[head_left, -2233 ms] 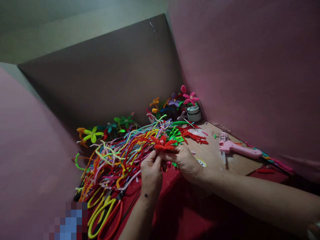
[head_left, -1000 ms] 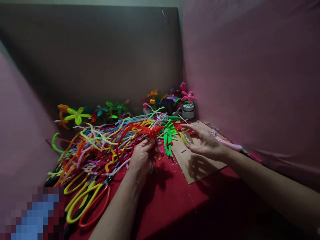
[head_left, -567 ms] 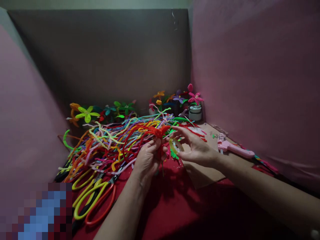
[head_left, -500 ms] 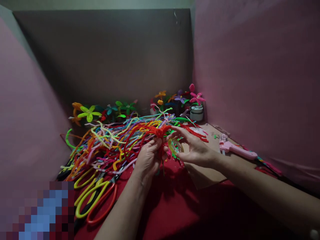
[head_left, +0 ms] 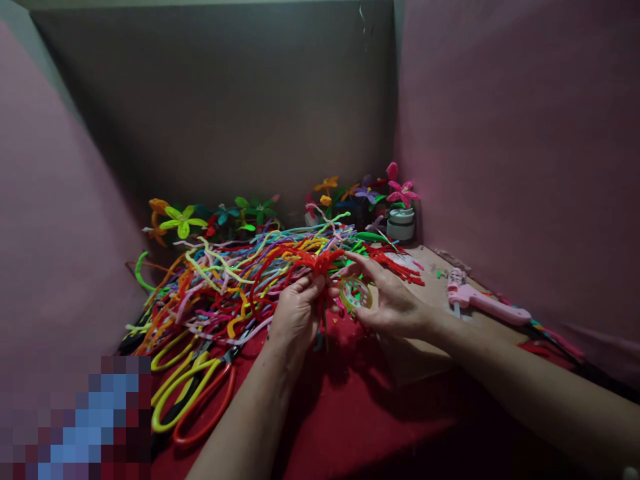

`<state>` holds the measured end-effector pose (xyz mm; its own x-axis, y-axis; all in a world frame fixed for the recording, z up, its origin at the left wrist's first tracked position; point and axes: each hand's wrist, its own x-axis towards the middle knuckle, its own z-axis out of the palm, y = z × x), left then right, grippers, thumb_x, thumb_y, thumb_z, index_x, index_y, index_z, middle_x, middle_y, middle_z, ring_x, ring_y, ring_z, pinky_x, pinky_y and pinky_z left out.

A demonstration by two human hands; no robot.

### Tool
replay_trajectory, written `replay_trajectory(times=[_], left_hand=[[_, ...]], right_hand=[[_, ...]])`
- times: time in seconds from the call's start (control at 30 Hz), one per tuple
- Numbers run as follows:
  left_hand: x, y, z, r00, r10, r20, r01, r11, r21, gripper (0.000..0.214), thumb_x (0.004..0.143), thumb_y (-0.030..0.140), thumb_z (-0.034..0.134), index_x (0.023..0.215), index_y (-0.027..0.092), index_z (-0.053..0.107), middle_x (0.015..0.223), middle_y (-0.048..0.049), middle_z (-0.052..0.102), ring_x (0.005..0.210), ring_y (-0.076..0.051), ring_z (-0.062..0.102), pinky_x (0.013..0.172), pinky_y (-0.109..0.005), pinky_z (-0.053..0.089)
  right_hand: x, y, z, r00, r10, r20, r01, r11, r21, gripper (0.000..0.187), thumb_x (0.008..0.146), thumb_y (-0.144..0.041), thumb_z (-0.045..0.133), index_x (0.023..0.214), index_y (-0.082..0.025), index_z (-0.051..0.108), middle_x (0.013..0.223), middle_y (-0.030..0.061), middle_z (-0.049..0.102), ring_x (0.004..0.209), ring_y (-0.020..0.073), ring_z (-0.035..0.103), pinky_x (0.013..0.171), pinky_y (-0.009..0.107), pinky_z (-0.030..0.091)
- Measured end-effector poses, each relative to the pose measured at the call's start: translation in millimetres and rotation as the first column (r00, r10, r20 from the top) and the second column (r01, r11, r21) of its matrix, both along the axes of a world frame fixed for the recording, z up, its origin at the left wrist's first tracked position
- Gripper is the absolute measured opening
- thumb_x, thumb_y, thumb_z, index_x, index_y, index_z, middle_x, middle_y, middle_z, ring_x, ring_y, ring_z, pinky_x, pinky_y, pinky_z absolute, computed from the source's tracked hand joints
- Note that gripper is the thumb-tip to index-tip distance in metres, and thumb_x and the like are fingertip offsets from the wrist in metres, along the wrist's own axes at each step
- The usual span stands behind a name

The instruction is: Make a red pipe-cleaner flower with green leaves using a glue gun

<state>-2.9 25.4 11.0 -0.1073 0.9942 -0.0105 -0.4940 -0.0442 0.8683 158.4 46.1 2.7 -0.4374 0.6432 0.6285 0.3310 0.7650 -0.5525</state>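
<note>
My left hand (head_left: 299, 308) is closed around the stem of a red pipe-cleaner flower (head_left: 323, 262), just below its petals. Close on the right, my right hand (head_left: 387, 293) grips a roll of clear yellowish tape (head_left: 356, 294) between thumb and fingers. Its index finger reaches toward the red petals; whether it touches them I cannot tell. Behind and left of the hands spreads a large heap of coloured pipe cleaners (head_left: 215, 280). Part of the flower's stem is hidden by my left fingers.
Scissors with yellow and red handles (head_left: 205, 413) lie at the front left on the red cloth (head_left: 345, 427). A pink glue gun (head_left: 485, 303) rests on cardboard (head_left: 430, 267) at the right. Finished pipe-cleaner flowers (head_left: 183, 221) line the back, one pink flower (head_left: 403, 193) above a white-grey container (head_left: 401, 225).
The view has shifted slightly, moving the background a little to the right. The tape roll has turned to face the camera more; both hands keep their holds.
</note>
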Motion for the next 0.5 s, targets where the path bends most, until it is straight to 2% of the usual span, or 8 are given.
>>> replay_trajectory(times=[0.13,0.27,0.37,0.5], left_hand=[[2,-1,3.0,0.999,0.022,0.029,-0.020,0.998,-0.060,0.009,0.064,0.010,0.069,0.071,0.009,0.063,0.063,-0.0038,0.066,0.049,-0.014,0.062,0.039,-0.020,0.048],[4,-1,1.8,0.996,0.038,0.084,-0.032,0.996,-0.078,0.004,0.066,0.008,0.067,0.065,0.008,0.063,0.059,-0.0028,0.064,0.047,-0.013,0.061,0.038,-0.019,0.047],[6,0,-2.8,0.995,0.005,0.100,0.003,0.997,-0.080,0.004,0.068,0.008,0.066,0.065,0.008,0.063,0.060,-0.0033,0.065,0.047,-0.011,0.060,0.040,-0.018,0.048],[8,-1,-7.9,0.990,-0.082,0.111,0.087,0.996,-0.037,0.008,0.066,0.011,0.070,0.070,0.008,0.064,0.062,-0.0028,0.064,0.051,-0.012,0.061,0.046,-0.020,0.051]], right_hand=[[1,0,1.9,0.999,-0.004,0.042,0.000,0.996,0.086,0.063,0.062,-0.008,0.055,0.124,-0.017,0.044,0.109,0.0102,0.055,0.097,0.0206,0.054,0.086,0.037,0.045],[-1,-1,7.1,0.985,-0.006,0.170,-0.015,0.992,0.125,0.037,0.063,-0.008,0.054,0.099,-0.016,0.061,0.098,0.0087,0.052,0.089,0.0196,0.052,0.077,0.034,0.046],[-4,-2,7.1,0.982,-0.083,0.173,0.065,0.992,0.105,0.024,0.065,-0.006,0.050,0.083,-0.015,0.063,0.092,0.0081,0.052,0.084,0.0181,0.051,0.074,0.032,0.044],[-5,-2,3.0,0.979,-0.140,0.149,0.117,0.981,0.155,0.013,0.069,-0.010,0.050,0.074,-0.016,0.061,0.081,0.0048,0.051,0.074,0.0157,0.048,0.070,0.030,0.041]])
